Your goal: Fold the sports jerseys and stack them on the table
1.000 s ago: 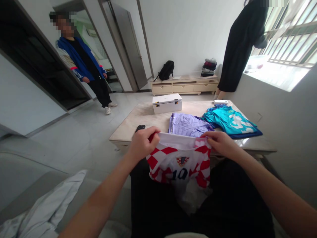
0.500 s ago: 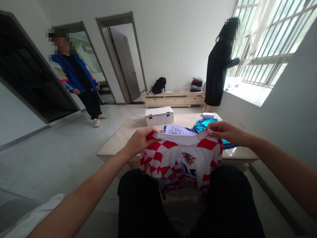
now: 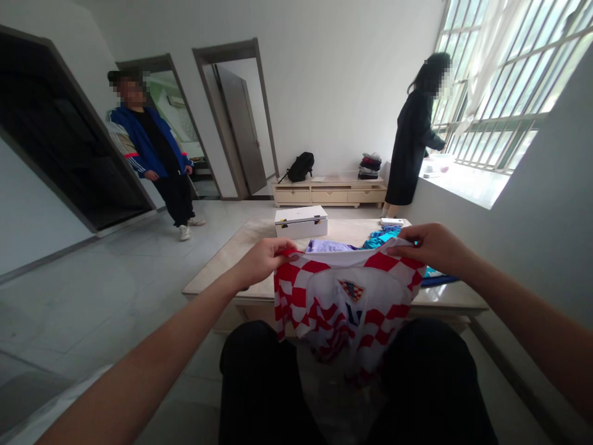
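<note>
A red-and-white checkered jersey [image 3: 345, 303] with a crest hangs in front of me over my dark-trousered lap. My left hand [image 3: 262, 259] pinches its upper left edge. My right hand [image 3: 430, 246] grips its upper right edge, holding it stretched between both hands. The low table [image 3: 222, 272] stands just beyond, carrying a lilac garment [image 3: 324, 246] and a teal garment [image 3: 380, 236], both partly hidden behind the jersey.
A white box [image 3: 300, 222] sits on the table's far side. One person in a blue jacket [image 3: 151, 154] stands by the doorways at left; another in black [image 3: 412, 154] stands at the barred window. A low cabinet [image 3: 328, 190] with a backpack lines the far wall.
Both hands have lifted the jersey higher and pulled it wider apart; the right hand moved right. My view has tilted upward, showing more of the room.
</note>
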`<move>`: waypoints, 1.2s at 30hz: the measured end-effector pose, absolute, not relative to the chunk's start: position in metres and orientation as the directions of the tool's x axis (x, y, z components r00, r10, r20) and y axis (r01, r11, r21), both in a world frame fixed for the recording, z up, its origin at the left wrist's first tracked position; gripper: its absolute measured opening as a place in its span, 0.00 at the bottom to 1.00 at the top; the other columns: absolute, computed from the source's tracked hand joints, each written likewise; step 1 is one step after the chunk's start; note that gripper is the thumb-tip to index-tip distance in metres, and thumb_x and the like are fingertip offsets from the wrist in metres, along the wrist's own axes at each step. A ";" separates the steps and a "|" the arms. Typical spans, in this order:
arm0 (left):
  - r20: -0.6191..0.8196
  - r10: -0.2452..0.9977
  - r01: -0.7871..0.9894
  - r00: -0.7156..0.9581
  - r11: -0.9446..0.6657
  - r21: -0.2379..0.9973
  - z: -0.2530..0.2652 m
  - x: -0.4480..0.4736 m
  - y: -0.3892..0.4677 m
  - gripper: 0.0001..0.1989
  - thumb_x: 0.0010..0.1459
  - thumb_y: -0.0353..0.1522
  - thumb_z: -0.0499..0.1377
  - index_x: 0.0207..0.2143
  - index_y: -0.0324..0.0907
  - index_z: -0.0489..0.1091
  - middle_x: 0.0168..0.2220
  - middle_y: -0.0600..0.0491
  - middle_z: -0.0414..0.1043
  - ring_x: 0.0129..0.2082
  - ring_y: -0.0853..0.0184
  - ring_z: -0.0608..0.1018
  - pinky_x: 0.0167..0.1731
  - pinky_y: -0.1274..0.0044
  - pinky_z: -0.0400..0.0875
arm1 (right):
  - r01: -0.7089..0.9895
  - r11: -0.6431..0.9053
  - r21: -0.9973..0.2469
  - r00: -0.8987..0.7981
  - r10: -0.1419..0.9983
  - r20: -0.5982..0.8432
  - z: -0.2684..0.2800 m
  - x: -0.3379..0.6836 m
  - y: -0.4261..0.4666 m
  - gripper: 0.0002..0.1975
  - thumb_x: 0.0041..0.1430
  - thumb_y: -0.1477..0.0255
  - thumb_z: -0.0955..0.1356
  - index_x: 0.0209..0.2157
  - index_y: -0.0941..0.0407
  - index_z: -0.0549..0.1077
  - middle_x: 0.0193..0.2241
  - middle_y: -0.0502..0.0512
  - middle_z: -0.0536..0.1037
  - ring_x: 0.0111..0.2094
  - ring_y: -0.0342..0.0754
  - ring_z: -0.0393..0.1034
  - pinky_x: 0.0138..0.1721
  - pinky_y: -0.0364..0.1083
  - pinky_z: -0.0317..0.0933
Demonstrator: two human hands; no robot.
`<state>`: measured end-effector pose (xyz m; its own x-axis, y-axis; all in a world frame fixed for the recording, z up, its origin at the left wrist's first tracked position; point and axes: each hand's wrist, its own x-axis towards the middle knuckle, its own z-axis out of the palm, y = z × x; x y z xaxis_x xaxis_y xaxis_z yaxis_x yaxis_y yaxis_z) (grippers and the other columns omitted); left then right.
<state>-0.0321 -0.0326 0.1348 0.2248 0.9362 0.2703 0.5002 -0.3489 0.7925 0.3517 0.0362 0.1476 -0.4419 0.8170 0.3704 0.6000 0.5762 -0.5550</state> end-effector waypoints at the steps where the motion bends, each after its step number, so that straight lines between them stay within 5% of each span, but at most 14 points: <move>1: 0.288 0.931 0.531 0.223 -0.363 0.765 0.137 -0.032 -0.031 0.13 0.55 0.41 0.64 0.36 0.41 0.80 0.35 0.48 0.82 0.34 0.60 0.81 0.30 0.75 0.75 | 0.665 0.583 -0.467 -0.400 0.806 0.437 0.148 0.350 0.034 0.21 0.53 0.51 0.74 0.23 0.55 0.78 0.17 0.50 0.72 0.23 0.45 0.63 0.26 0.45 0.54; 4: 0.338 0.922 0.610 0.188 -0.379 0.695 0.142 -0.031 -0.027 0.13 0.57 0.39 0.61 0.36 0.42 0.81 0.34 0.49 0.81 0.34 0.62 0.80 0.31 0.76 0.73 | 0.768 0.566 -0.299 -0.341 0.757 0.557 0.149 0.346 0.027 0.21 0.57 0.50 0.71 0.24 0.54 0.76 0.18 0.51 0.72 0.23 0.45 0.62 0.27 0.46 0.52; 8: 0.376 0.921 0.676 0.102 -0.341 0.653 0.146 -0.021 -0.021 0.15 0.58 0.43 0.62 0.34 0.40 0.81 0.30 0.51 0.80 0.29 0.65 0.77 0.28 0.78 0.68 | 0.802 0.534 -0.267 -0.308 0.753 0.581 0.149 0.339 0.025 0.21 0.59 0.50 0.69 0.25 0.53 0.75 0.20 0.52 0.73 0.23 0.47 0.62 0.27 0.46 0.50; 11: 0.334 0.939 0.622 0.076 -0.307 0.720 0.144 0.003 -0.017 0.18 0.57 0.45 0.63 0.29 0.39 0.79 0.25 0.53 0.76 0.24 0.68 0.73 0.23 0.78 0.63 | 0.761 0.503 -0.410 -0.267 0.818 0.509 0.145 0.325 0.024 0.21 0.60 0.52 0.68 0.24 0.54 0.72 0.20 0.52 0.73 0.22 0.46 0.63 0.25 0.46 0.49; 14: 0.213 0.971 0.386 0.105 -0.237 0.892 0.139 0.037 -0.013 0.17 0.53 0.45 0.66 0.30 0.38 0.78 0.25 0.54 0.75 0.23 0.69 0.73 0.23 0.79 0.64 | 0.590 0.448 -0.672 -0.315 0.894 0.319 0.138 0.299 0.021 0.22 0.58 0.51 0.68 0.23 0.54 0.68 0.18 0.49 0.69 0.20 0.44 0.60 0.22 0.44 0.48; 18: 0.092 0.981 0.132 0.168 -0.115 0.985 0.135 0.071 -0.013 0.15 0.52 0.42 0.68 0.32 0.37 0.76 0.26 0.53 0.75 0.24 0.70 0.75 0.25 0.79 0.68 | 0.358 0.402 -0.843 -0.451 0.865 0.221 0.133 0.269 0.014 0.25 0.57 0.48 0.69 0.23 0.54 0.64 0.19 0.46 0.64 0.20 0.41 0.55 0.21 0.43 0.46; 24: 0.091 0.976 0.063 0.199 -0.105 0.992 0.142 0.081 -0.034 0.20 0.56 0.46 0.65 0.35 0.36 0.77 0.31 0.47 0.79 0.32 0.63 0.81 0.35 0.71 0.77 | 0.405 0.566 -0.718 -0.522 0.788 0.327 0.134 0.267 0.008 0.24 0.67 0.50 0.61 0.26 0.55 0.65 0.21 0.48 0.67 0.23 0.43 0.58 0.24 0.43 0.49; 29: -0.076 0.957 -0.010 0.281 0.082 0.997 0.150 0.083 -0.051 0.27 0.60 0.53 0.58 0.40 0.36 0.77 0.35 0.44 0.81 0.37 0.59 0.83 0.44 0.67 0.77 | 0.520 0.662 -0.539 -0.591 0.735 0.333 0.134 0.273 0.004 0.20 0.59 0.52 0.70 0.29 0.54 0.66 0.23 0.47 0.70 0.24 0.43 0.60 0.25 0.44 0.51; 33: -0.135 0.905 0.039 0.404 0.130 0.991 0.151 0.073 -0.050 0.33 0.60 0.58 0.57 0.47 0.37 0.77 0.44 0.41 0.82 0.47 0.55 0.82 0.53 0.64 0.73 | 0.461 0.647 -0.608 -0.646 0.714 0.270 0.128 0.275 0.010 0.17 0.62 0.57 0.69 0.30 0.55 0.67 0.24 0.47 0.70 0.25 0.42 0.60 0.26 0.43 0.54; 36: -0.043 0.913 0.174 0.406 -0.031 0.984 0.146 0.061 -0.044 0.32 0.61 0.57 0.57 0.46 0.37 0.77 0.42 0.40 0.82 0.45 0.54 0.83 0.51 0.63 0.74 | 0.404 0.598 -0.692 -0.630 0.730 0.263 0.124 0.277 0.017 0.17 0.64 0.57 0.67 0.29 0.55 0.67 0.25 0.48 0.70 0.26 0.42 0.61 0.25 0.43 0.55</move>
